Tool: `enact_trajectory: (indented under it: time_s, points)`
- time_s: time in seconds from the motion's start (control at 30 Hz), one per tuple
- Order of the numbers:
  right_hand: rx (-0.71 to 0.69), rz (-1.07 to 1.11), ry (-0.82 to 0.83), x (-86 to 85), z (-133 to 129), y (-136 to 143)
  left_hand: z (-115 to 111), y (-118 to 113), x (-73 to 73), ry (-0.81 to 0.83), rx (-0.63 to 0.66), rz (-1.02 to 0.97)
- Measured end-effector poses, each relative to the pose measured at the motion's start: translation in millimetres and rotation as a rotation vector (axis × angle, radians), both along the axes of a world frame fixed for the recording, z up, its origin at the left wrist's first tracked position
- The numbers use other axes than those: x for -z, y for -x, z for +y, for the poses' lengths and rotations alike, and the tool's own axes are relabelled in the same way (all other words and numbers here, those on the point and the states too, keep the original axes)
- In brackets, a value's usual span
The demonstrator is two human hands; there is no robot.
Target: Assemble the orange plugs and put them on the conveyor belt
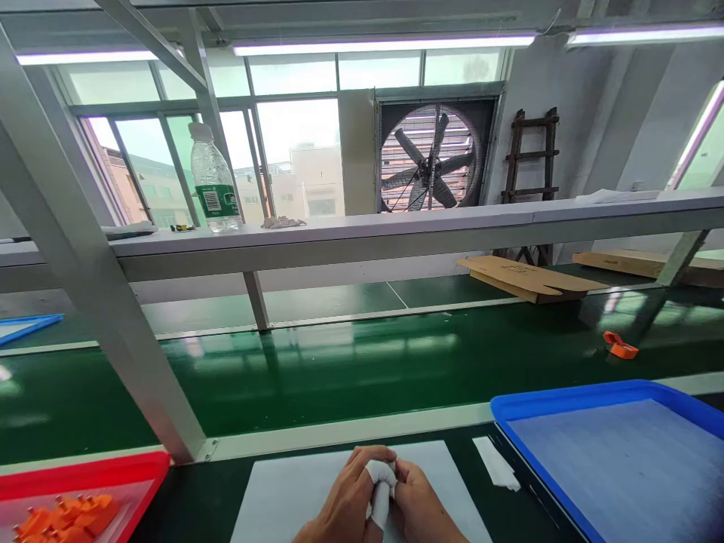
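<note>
Fingers: those of the left hand [351, 496] and right hand [423, 504] are bent inward and meet at the tips; whatever lies between them is mostly hidden, so I cannot tell if either hand pinches anything.
White wrapping [382, 473]: right among the fingers, bent over at the top (cloth or tape, hard to say which).
White sheet [286, 490]: under the fingers, flat on the dark worktop [192, 490].
Paper strip [496, 462]: just right of the fingers, beside the sheet.
Blue tray [571, 394]: farther right of the fingers, with a pale lining.
Red tray [148, 471]: well left of the fingers, bearing orange pieces [71, 519] in a heap.
Green surface [339, 373]: beyond the fingers, shiny.
Orange ring [621, 346]: on that surface, beyond and right of the fingers.
Bottle [215, 181]: on the shelf [362, 235], above and left of the fingers, upright, with a green label.
</note>
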State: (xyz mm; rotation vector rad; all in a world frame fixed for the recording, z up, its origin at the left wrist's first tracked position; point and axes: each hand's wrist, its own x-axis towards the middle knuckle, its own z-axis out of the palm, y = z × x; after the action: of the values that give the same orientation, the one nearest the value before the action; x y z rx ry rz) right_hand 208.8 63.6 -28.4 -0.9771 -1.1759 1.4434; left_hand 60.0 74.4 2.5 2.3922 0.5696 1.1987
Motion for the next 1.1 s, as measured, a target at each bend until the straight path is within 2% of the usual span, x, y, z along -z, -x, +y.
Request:
enact_trajectory:
  time_s: [0.07,0.13,0.27,0.37,0.47,0.53,0.67,0.8,0.93,1.1]
  points:
    - [0.013,0.158,0.143,-1.4,-1,3,-1,0,0.3,0.029,-0.005,-0.002]
    - [0.024,0.259,0.200,-3.5,-1,6,-2,-1,1.8,0.096,-0.025,-0.015]
    - [-0.030,0.376,0.184,-8.5,-2,8,1,-2,6.5,0.298,-0.127,-0.044]
    - [-0.077,0.390,0.159,-13.2,-3,8,5,-4,7.1,0.522,-0.184,-0.077]
    - [-0.085,0.395,0.167,-19.0,-3,7,8,-7,4.4,0.764,-0.128,-0.150]
    - [-0.074,0.400,0.187,-22.8,-3,6,10,-9,1.9,0.848,-0.098,-0.188]
    - [-0.082,0.418,0.189,-26.1,-4,5,14,-9,-3.2,0.874,-0.118,-0.213]
    - [-0.105,0.447,0.186,-19.4,0,6,16,-5,-7.0,0.846,-0.145,-0.206]
    - [-0.078,0.452,0.196,-12.3,3,7,15,-3,-6.3,0.841,-0.113,-0.183]
    - [-0.081,0.456,0.176,-13.7,1,5,15,-3,-4.0,0.853,-0.056,-0.190]
